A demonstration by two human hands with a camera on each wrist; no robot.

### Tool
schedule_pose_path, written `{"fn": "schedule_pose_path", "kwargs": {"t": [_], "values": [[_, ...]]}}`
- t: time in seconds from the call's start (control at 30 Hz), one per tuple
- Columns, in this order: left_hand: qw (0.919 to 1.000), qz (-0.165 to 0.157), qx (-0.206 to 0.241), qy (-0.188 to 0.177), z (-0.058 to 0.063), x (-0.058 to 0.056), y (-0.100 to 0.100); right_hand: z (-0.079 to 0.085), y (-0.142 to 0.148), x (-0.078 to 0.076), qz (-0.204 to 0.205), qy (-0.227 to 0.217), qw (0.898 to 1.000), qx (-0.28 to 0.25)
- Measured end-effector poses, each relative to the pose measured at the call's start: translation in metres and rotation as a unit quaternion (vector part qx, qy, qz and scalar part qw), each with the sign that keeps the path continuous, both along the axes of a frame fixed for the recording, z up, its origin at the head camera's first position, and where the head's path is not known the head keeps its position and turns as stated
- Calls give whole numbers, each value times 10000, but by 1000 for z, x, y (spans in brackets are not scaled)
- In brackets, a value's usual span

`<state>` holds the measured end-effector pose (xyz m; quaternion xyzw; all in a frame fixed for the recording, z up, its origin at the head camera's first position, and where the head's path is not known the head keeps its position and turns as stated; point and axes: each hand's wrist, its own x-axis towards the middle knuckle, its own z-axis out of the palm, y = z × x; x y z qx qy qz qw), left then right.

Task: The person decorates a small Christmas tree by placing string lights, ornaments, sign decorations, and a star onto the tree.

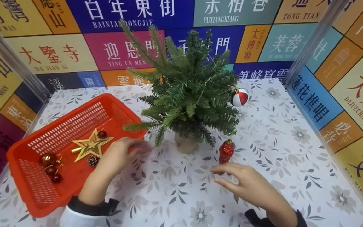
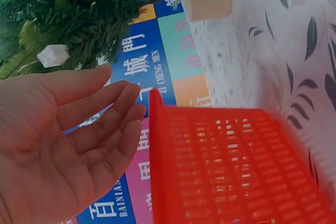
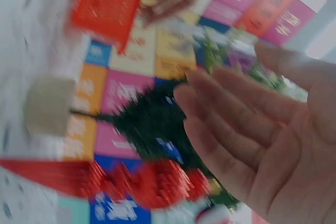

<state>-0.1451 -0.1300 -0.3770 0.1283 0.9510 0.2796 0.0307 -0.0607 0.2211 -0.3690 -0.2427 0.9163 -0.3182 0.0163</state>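
Observation:
A small artificial Christmas tree [image 1: 194,91] stands on a wooden base [image 1: 186,144]. A red and white ball [image 1: 239,97] hangs at its right side. Below the lower right branches is a shiny red ornament [image 1: 226,152] with a gold cap, stretched and blurred in the right wrist view. My right hand [image 1: 247,186] is just in front of this ornament, its fingers loosely bent and its palm bare. My left hand [image 1: 118,157] hovers over the right side of the red plastic basket [image 1: 27,201], fingers relaxed and holding nothing.
The basket holds a gold star [image 1: 90,145], a pine cone [image 1: 93,160], a dark red ball [image 1: 102,134] and a cluster of balls [image 1: 50,169]. Panels of colourful printed signs [image 1: 123,50] enclose the back and sides. A floral cloth [image 1: 200,198] covers the table.

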Motion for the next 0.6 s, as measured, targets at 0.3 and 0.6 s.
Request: {"fn": "schedule_pose_path", "kwargs": {"t": [0.3, 0.6], "values": [[9956, 658, -364, -558, 27, -4, -54, 0, 55, -14, -2038, 188, 9778, 456], [9772, 1163, -1295, -1213, 46, -17, -134, -21, 75, -44, -2528, 122, 9642, 790]]}}
